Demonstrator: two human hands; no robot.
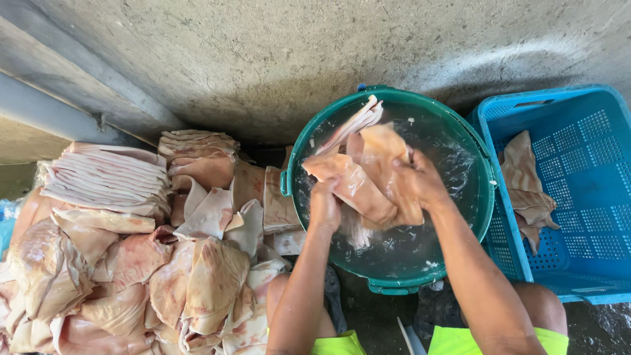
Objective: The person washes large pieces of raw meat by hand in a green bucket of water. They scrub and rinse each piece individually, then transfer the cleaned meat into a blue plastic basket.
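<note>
A round basin of water sits at the centre. Over it both hands grip a slab of pork skin: the left hand at its seven o'clock, the right hand at its three o'clock. A heap of skin slabs lies at the basin's nine o'clock, touching its rim. A plastic crate stands at three o'clock, with one rinsed slab inside.

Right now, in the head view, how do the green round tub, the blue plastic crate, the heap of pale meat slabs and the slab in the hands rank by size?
1. Heap of pale meat slabs, widest spread.
2. Green round tub and blue plastic crate: look alike, and the crate is cut off at the edge, so unranked.
3. Slab held by the left hand and right hand.
</note>
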